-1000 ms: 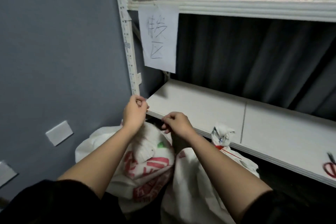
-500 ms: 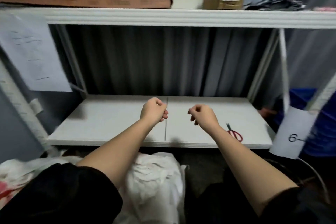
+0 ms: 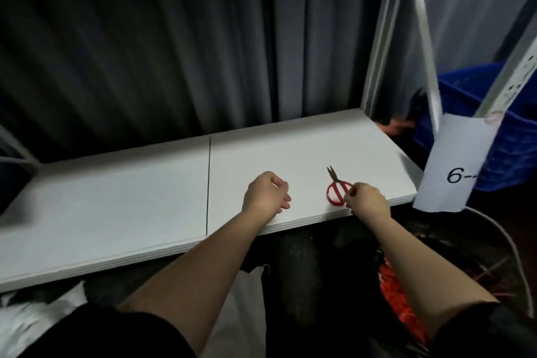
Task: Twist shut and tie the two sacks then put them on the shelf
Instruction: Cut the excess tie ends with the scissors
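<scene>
A white shelf board [image 3: 116, 197] runs across the middle of the view. Red-handled scissors [image 3: 335, 190] lie on it near its right front edge, blades pointing away. My right hand [image 3: 367, 202] has its fingers on the scissors' red handle loop. My left hand [image 3: 266, 195] hovers over the shelf to the left of the scissors, fingers loosely curled, holding nothing. Only parts of the white sacks [image 3: 29, 320] show below the shelf at the lower left, and a white sack edge [image 3: 247, 299] shows between my arms.
A dark curtain [image 3: 174, 52] hangs behind the shelf. A white upright [image 3: 377, 38] stands at the back right, a paper label reading "6-" [image 3: 453, 166] hangs on the front right post, and a blue crate [image 3: 494, 125] sits beyond. A bucket with red string [image 3: 401, 293] is at lower right.
My view swung right and down, away from the sacks. Both hands moved right over the shelf, and my right hand reached the red scissors.
</scene>
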`<state>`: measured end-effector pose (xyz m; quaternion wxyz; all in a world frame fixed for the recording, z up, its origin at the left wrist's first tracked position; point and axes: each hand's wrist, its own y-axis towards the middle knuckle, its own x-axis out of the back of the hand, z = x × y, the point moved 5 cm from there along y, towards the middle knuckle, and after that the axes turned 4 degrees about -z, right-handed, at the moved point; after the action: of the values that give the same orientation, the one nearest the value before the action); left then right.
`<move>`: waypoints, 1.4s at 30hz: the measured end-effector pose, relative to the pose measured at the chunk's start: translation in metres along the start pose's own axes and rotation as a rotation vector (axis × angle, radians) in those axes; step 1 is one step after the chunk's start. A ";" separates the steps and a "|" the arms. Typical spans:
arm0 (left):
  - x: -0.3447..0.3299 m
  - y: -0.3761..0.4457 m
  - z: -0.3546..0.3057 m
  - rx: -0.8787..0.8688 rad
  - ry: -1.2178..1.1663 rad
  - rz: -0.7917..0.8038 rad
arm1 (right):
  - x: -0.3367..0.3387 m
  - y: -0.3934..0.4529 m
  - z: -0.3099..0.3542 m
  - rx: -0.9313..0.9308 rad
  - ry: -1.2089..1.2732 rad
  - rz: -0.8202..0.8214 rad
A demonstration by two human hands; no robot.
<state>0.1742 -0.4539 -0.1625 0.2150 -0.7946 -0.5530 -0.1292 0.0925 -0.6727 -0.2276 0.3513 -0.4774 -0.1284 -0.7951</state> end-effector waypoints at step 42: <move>0.203 -0.166 -0.041 -0.218 -0.084 -0.125 | -0.017 -0.192 0.197 0.348 0.348 0.457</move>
<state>0.0929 -0.2573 -0.0035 0.0956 -0.7819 -0.5926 -0.1682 0.0990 -0.4209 -0.1162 0.6135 -0.2839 -0.0899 -0.7314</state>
